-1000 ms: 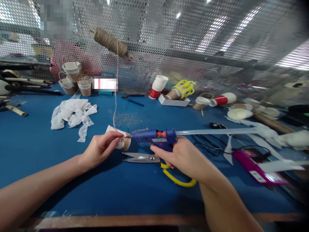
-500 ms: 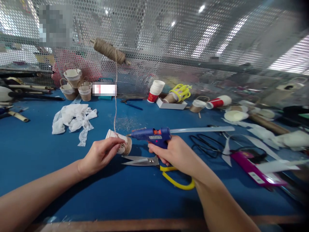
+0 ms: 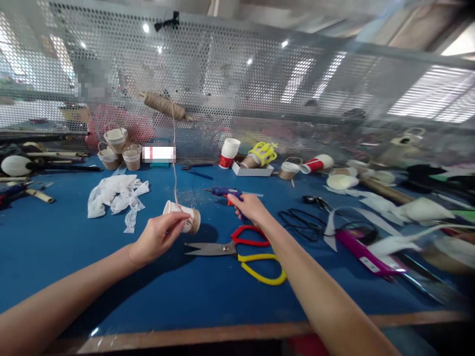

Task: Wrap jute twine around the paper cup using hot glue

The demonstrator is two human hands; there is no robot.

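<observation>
My left hand [image 3: 158, 235] is closed around a white paper cup [image 3: 173, 208] lying tilted on its side, its base end wrapped in brown twine. A strand of twine [image 3: 174, 168] runs from the cup up to a spool [image 3: 164, 105] hung at the mesh. My right hand [image 3: 249, 207] grips a blue hot glue gun [image 3: 223, 191] by its handle, nozzle pointing left, beyond the cup and apart from it. Scissors [image 3: 211, 249] with one red and one yellow handle loop lie on the table, nearer to me than both hands.
White lace [image 3: 115, 193] lies in a heap at left. Twine-wrapped little buckets [image 3: 116, 141] stack behind it. Pliers [image 3: 196, 171], stacked paper cups [image 3: 229, 151] and a white box [image 3: 252, 169] line the back. A black cable [image 3: 302, 222] and purple power strip [image 3: 367, 254] lie at right.
My right hand has carried the glue gun away from the cup, farther back on the table. The scissors' red handle now shows. My left hand still holds the cup; the view has tilted up.
</observation>
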